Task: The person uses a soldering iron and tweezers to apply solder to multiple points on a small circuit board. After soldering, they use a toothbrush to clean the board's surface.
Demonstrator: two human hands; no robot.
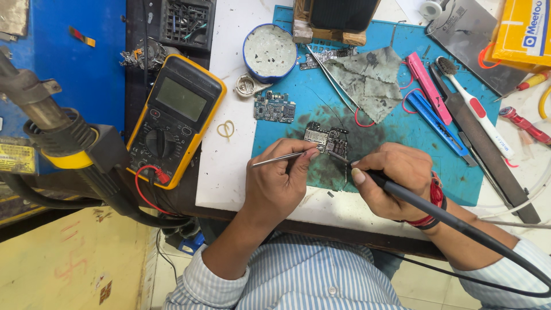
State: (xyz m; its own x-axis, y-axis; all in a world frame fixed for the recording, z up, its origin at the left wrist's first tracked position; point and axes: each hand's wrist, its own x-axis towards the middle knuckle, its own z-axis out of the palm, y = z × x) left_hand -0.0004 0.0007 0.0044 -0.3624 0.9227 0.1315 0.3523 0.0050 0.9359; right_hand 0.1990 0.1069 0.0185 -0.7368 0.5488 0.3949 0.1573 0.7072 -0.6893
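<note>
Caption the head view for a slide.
Left hand holds thin metal tweezers, right hand a black corded soldering iron, over a small circuit board on a blue mat.

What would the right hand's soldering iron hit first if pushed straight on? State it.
The right hand aims the soldering iron up and left; its tip already seems to touch the circuit board, so that comes first, though contact depth is unclear.

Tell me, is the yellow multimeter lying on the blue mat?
No. The yellow multimeter lies left of the blue mat, partly on the white tabletop's edge.
</note>
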